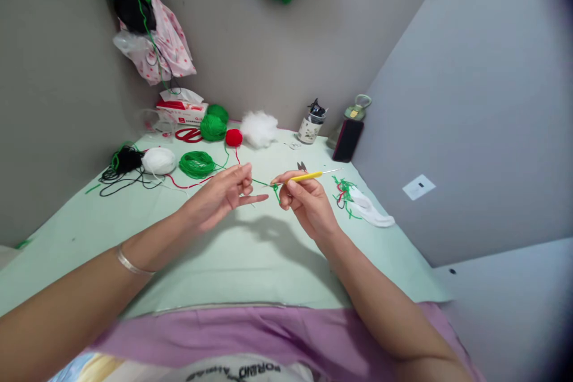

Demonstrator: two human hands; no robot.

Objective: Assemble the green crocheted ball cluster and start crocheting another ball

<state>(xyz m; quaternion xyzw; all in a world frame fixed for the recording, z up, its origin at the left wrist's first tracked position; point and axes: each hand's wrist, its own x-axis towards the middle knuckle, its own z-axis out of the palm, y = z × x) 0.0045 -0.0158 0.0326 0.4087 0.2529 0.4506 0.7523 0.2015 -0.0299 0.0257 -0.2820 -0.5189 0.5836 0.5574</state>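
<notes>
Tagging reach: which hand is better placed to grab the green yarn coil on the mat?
Likely left. The left hand is open, nearest the green yarn coil; the right hand grips the yellow crochet hook, farther off.

Centre frame: a crochet hook (308, 176) with a smooth, glossy yellow plastic handle and bare metal shaft meets fuzzy green yarn (263, 182) above a matt, pale-green cloth tabletop (250, 250). A polished metal bangle (132, 264) gleams lower left. Fluffy white stuffing (258, 129) lies upper centre.
</notes>
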